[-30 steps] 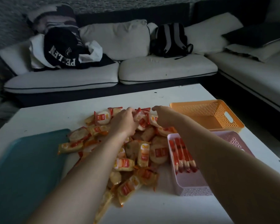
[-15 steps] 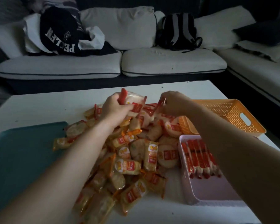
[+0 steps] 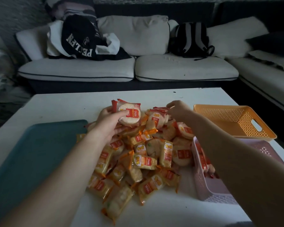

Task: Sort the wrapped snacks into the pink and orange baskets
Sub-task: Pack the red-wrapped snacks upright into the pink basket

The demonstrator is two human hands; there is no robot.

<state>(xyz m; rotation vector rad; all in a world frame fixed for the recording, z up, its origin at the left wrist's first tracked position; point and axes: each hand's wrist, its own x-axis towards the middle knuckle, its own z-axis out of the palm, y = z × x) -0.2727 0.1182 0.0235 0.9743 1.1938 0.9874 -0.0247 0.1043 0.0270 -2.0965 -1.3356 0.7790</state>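
As the left hand (image 3: 108,122) is gripping a round cracker pack (image 3: 129,116) with a red label, thumb lying across its front, the right hand (image 3: 179,110) is reaching in beside it. The right hand's curled fingertips are touching a red-edged packet (image 3: 160,109) at the far side of the heap, though whether they are actually pinching it is not clear. Both forearms are stretching over the heap of snacks (image 3: 143,156), which is spreading across the middle of the white table (image 3: 64,105) in orange, yellow and red wrappers. The held pack is sitting just above the heap's far-left part.

Along the table's right edge, the pink basket (image 3: 203,187) is standing just beside the heap, with red packets (image 3: 202,155) lying in a row inside it. The orange basket (image 3: 228,118) is standing right behind it, nearer the far right corner. A green tray (image 3: 31,153) is lying along the left edge. Beyond the far edge, a pale sofa (image 3: 105,69) is carrying a backpack (image 3: 192,40) and a dark garment (image 3: 79,38) with white lettering.
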